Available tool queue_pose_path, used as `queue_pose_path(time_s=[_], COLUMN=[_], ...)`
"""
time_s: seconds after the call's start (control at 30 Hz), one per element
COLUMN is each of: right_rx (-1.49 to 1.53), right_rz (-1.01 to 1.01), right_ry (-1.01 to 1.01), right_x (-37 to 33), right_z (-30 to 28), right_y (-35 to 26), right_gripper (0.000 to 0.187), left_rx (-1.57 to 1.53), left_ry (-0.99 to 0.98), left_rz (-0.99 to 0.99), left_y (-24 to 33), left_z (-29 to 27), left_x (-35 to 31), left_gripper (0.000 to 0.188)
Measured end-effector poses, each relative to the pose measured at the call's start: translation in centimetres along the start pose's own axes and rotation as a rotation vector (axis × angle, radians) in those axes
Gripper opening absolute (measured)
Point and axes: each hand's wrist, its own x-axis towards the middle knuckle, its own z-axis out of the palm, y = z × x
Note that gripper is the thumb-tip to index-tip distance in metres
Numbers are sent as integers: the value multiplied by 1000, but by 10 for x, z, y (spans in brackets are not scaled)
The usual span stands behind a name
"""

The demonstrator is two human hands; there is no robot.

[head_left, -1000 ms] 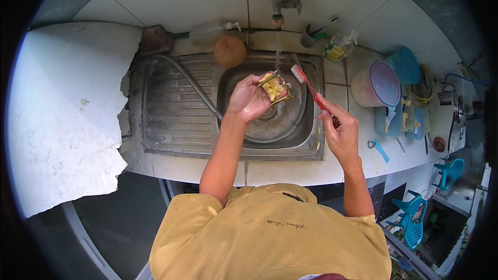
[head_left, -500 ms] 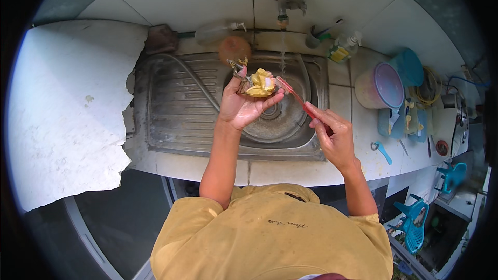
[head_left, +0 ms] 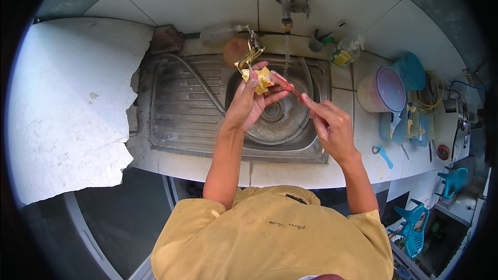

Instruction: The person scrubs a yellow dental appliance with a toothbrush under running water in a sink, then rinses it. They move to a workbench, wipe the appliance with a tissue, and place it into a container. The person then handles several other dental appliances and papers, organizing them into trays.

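- Centre of the frame: a yellow moulded piece (head_left: 263, 81) on a hinged brass-coloured metal frame (head_left: 250, 58) is clamped by the fingers of the left hand (head_left: 244, 107).
- A red plastic toothbrush (head_left: 287, 85) is pinched by the right hand's (head_left: 332, 126) fingers.
- A drop could be caused by wet, slippery fingers.
- Lower centre: dark script (head_left: 289, 225) is borne by the mustard-yellow cloth shirt (head_left: 259, 249).

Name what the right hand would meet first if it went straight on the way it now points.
Likely the fingers of the left hand, just short of the yellow piece it holds; the red brush in the right hand lies along that line. Depth is unclear.
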Motion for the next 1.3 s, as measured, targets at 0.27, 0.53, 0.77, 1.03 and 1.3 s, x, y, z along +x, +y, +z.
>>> queue_pose_path(time_s=[0.27, 0.53, 0.77, 1.03, 1.3], right_rx=[130, -36, 64, 4, 6], right_rz=[91, -19, 67, 63, 81], right_ry=[2, 228, 204, 232, 226], right_x=[-27, -15, -33, -21, -31], right_z=[32, 53, 58, 61, 70], right_y=[-16, 7, -9, 4, 6], right_gripper=[54, 54, 55, 54, 54], left_rx=[-265, -408, -481, -536, -585], left_ry=[240, 177, 265, 246, 300], left_rz=[174, 268, 211, 263, 220], left_y=[-22, -20, -28, -32, -39], left_z=[-4, 16, 26, 24, 10], left_x=[9, 22, 26, 35, 35], left_gripper=[37, 34, 31, 34, 33])
